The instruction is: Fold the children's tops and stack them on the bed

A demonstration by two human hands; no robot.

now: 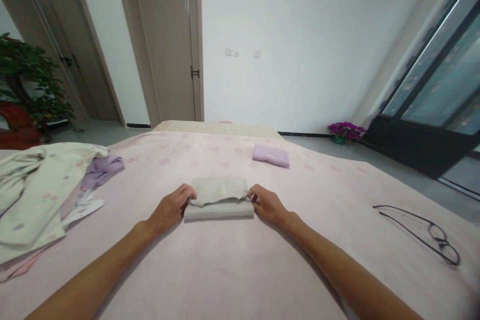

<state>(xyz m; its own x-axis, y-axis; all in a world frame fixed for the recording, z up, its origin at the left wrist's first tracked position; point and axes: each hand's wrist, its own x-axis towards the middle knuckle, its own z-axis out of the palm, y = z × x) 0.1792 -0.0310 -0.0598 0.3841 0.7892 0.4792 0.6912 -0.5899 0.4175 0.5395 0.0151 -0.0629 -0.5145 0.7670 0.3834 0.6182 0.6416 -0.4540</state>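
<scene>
A pale grey cloth [219, 190], folded into a flat oblong, is held at the middle of a pink sheet [232, 275], well in from its far edge. Its left end is pinched by the fingers of the left hand [176, 205], its right end by those of the right hand [268, 205]; both grips are closed on the fabric, and an upper layer is raised in a loose ridge. A folded lilac cloth [270, 155] is seen near the far edge, right of centre. Toward the left edge are heaped crumpled garments [48, 190]. Glasses [437, 240] are laid toward the right edge, with temples extended. Beyond the far right part of the edge, magenta flowers [348, 130] are contained in a green pot [339, 140] set on the floor [354, 153].
</scene>
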